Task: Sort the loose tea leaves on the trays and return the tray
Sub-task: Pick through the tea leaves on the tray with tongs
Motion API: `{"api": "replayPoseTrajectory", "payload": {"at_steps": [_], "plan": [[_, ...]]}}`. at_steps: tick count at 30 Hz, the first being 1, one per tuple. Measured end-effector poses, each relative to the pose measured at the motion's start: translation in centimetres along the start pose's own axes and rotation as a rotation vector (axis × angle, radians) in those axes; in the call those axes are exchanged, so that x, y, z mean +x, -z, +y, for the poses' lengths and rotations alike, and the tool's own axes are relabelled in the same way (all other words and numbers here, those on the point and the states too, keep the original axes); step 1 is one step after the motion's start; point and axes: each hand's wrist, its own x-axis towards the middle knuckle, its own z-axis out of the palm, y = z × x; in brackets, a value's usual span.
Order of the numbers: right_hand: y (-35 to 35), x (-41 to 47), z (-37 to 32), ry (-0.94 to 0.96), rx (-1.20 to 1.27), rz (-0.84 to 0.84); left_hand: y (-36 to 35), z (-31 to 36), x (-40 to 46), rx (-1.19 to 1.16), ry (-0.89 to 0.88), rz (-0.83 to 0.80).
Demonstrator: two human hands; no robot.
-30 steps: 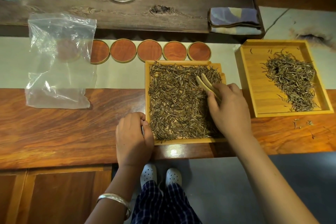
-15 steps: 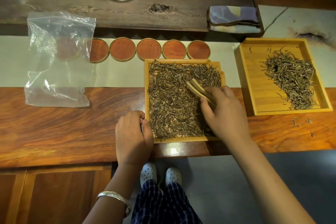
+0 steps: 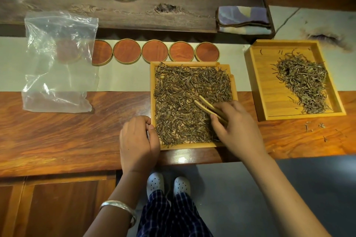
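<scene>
The near tray (image 3: 192,145) sits at the front edge of the bench (image 3: 57,136), its near rim just inside that edge. Its far rim lies just beside a row of round wooden coasters (image 3: 154,51). Bare bench surface lies to its left, up to a clear plastic bag (image 3: 57,59). To the right, a strip of bench separates it from the second tray (image 3: 260,86), with a few stray leaves (image 3: 308,126) on the wood near that tray's front corner.

The left hand (image 3: 137,142) grips the near tray's front-left corner, fingers curled over the rim. The right hand (image 3: 237,127) pinches wooden tweezers (image 3: 207,107), tips slightly apart and resting among the tea leaves (image 3: 183,98).

The leaves are thin, dark brown-olive slivers covering nearly the whole near tray. The second tray holds a smaller pile (image 3: 302,84) toward its right side.
</scene>
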Motion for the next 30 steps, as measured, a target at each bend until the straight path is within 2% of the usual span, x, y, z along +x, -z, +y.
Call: {"api": "replayPoseTrajectory", "payload": {"at_steps": [7, 12, 24, 30], "plan": [[0.8, 0.9, 1.5, -0.092, 0.053, 0.163, 0.1, 0.1, -0.1, 0.016, -0.013, 0.006], [0.7, 1.3, 1.5, -0.126, -0.027, 0.093, 0.1, 0.0, -0.1, 0.027, -0.032, 0.008], [0.4, -1.8, -0.6, -0.066, 0.033, 0.125, -0.1, -0.2, 0.1, 0.036, -0.060, 0.024], [-1.0, -4.2, -2.8, 0.063, 0.015, -0.030, -0.1, -0.3, 0.1, 0.028, -0.053, 0.024]]}}
